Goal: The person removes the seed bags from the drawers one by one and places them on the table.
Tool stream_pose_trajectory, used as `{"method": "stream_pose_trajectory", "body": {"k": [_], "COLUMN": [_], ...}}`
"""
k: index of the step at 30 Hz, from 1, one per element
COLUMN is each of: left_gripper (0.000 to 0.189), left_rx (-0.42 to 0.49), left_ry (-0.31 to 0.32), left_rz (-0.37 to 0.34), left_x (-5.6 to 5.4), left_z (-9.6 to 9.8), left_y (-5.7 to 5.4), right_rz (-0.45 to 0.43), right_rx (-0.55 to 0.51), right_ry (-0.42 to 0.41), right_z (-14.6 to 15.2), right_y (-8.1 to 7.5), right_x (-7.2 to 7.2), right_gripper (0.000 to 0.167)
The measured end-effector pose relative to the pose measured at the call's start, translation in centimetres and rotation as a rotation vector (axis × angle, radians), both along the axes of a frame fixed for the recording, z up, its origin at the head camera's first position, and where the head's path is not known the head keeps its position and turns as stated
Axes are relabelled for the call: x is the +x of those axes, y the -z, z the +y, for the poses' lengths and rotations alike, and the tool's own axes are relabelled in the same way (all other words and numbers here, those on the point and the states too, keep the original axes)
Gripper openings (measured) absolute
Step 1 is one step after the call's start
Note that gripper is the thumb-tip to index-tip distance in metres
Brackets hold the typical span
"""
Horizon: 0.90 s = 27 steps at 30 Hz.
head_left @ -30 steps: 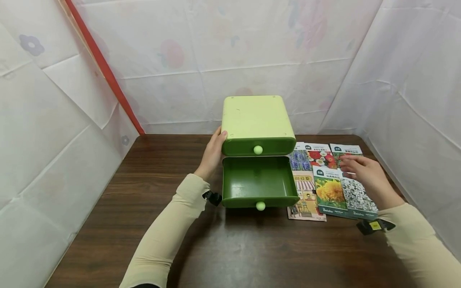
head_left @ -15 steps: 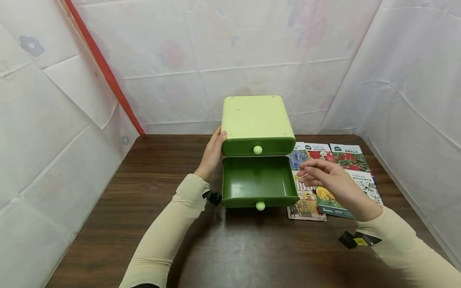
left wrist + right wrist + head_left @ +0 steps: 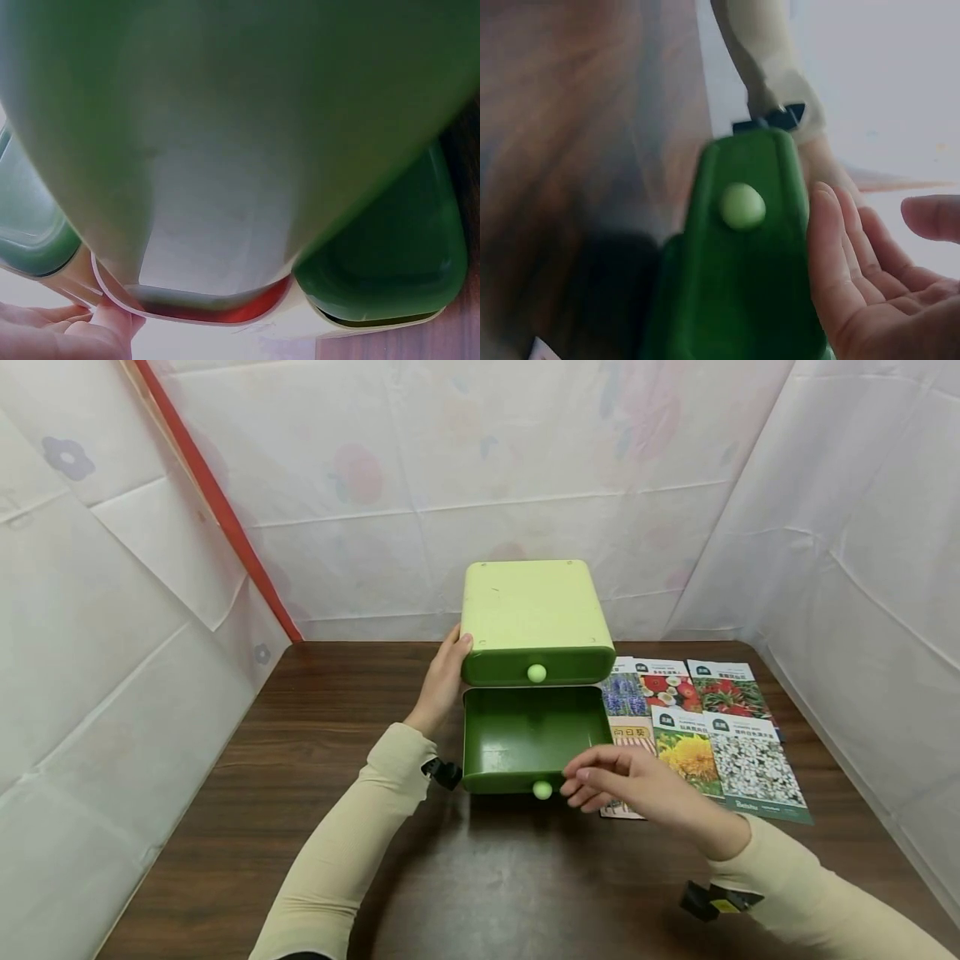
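Note:
A pale-yellow drawer cabinet [image 3: 534, 606] with green drawers stands on the table. Its top drawer [image 3: 495, 667] is pushed in, while the drawer below [image 3: 536, 735] is pulled out and has nothing in it. Another green drawer front [image 3: 382, 255] shows lower down in the left wrist view. My left hand [image 3: 438, 681] rests along the cabinet's left side, thumb at the front corner. My right hand [image 3: 626, 781] holds nothing; its loosely bent fingers are at the right front corner of the pulled-out drawer, near the round light-green knob [image 3: 542, 790].
Several flower seed packets lie right of the cabinet, including one with white flowers [image 3: 757, 768], one with a yellow flower [image 3: 686, 756] and one with red flowers [image 3: 735, 693]. White patterned sheeting [image 3: 360, 560] surrounds the dark wooden table [image 3: 300, 827] at the back and sides.
My right hand has moved left and toward me, from over the seed packets to the front corner of the pulled-out drawer. The left hand, cabinet and drawers have stayed put.

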State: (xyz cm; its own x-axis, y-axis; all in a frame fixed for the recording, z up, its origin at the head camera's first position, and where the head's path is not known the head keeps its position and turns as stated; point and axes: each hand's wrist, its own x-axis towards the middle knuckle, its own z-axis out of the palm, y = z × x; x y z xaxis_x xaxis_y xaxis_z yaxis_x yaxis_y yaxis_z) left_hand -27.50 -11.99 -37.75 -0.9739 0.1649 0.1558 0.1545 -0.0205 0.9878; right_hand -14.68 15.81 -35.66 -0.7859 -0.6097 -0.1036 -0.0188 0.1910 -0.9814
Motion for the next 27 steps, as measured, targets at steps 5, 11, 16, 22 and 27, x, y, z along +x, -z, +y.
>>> {"method": "stream_pose_trajectory", "body": {"k": [5, 11, 16, 22, 27], "left_gripper": [0.065, 0.063, 0.061, 0.059, 0.060], "left_rx": [-0.012, -0.018, -0.029, -0.028, -0.037], "left_ry": [-0.007, -0.009, -0.007, 0.006, -0.001], "left_rz": [0.011, 0.006, -0.011, -0.022, -0.002], "left_x": [0.0, 0.0, -0.1, -0.1, 0.0], "left_z": [0.0, 0.0, -0.1, -0.1, -0.1], "left_y": [-0.1, -0.1, -0.1, -0.3, -0.2], "right_rz": [-0.081, -0.155, -0.269, -0.381, -0.429], "right_rx": [0.008, 0.010, 0.007, -0.045, -0.136], "right_ry": [-0.065, -0.094, -0.027, 0.069, 0.141], "right_z": [-0.9, -1.6, -2.1, -2.9, -3.5], "right_y": [2.0, 4.7, 6.0, 6.8, 7.2], "right_x": [0.4, 0.5, 0.3, 0.3, 0.4], "right_gripper": [0.038, 0.039, 0.049, 0.064, 0.061]}}
